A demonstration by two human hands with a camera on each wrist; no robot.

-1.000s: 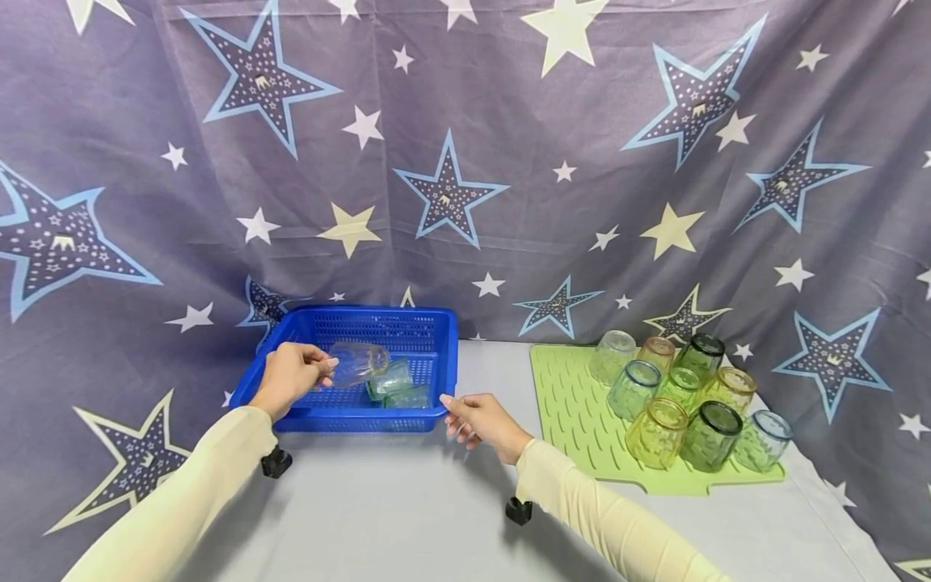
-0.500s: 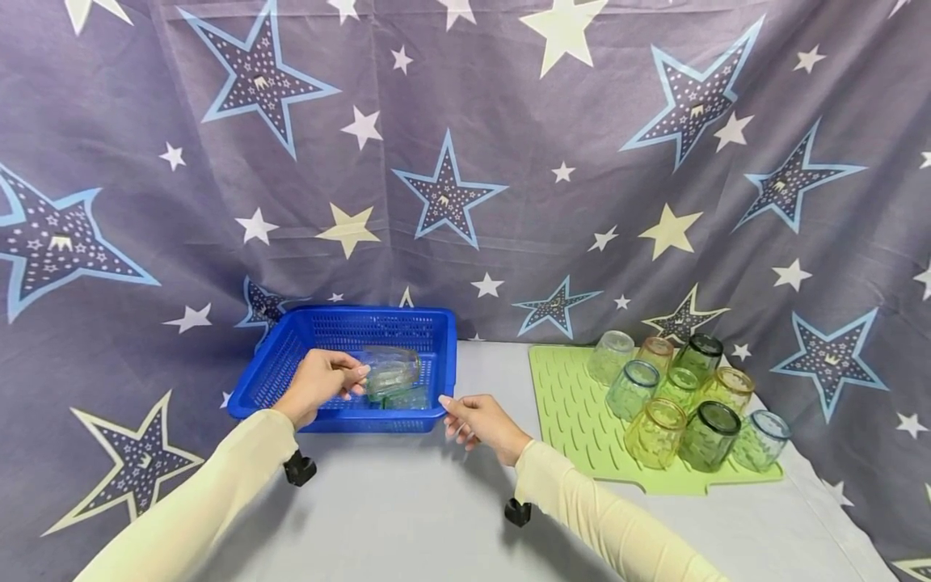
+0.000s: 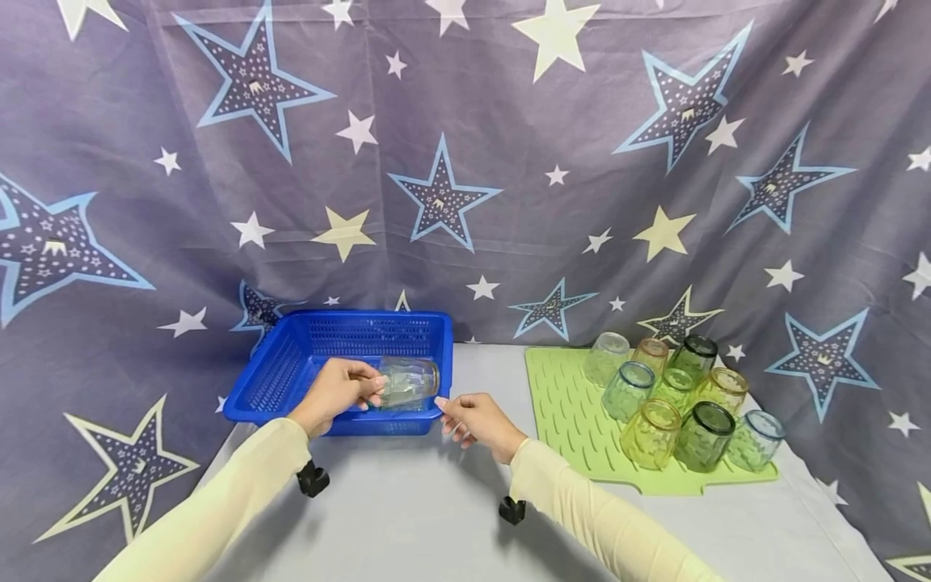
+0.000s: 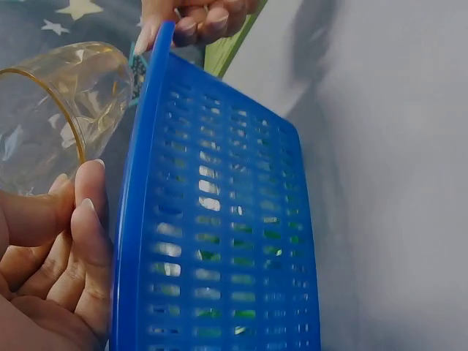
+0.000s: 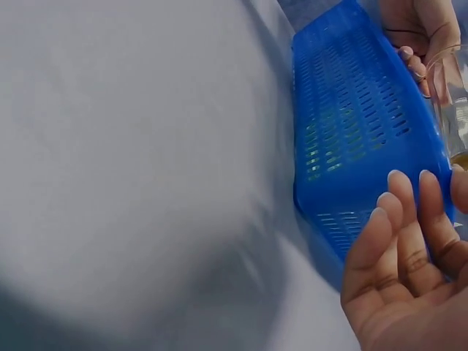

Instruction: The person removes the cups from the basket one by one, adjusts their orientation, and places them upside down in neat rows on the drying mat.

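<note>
Held by its rim in my left hand is a clear drinking glass, tipped on its side above the front right part of a blue plastic basket. The left wrist view shows thumb and fingers pinching the amber-tinted rim of the glass. At the front right corner, my right hand pinches the basket's edge between thumb and index finger; its other fingers are loosely bent outside the wall, as the right wrist view shows. Green glassware shows faintly through the basket's slots; the held glass and left hand mostly hide it from above.
To the right lies a green drying mat bearing several upside-down coloured glasses, among them a yellow glass and a dark glass. A starry curtain hangs behind the white-covered table.
My left hand has carried the clear glass rightward across the basket, toward its front right corner. My right hand has stayed at the corner. The head view has shifted slightly.
</note>
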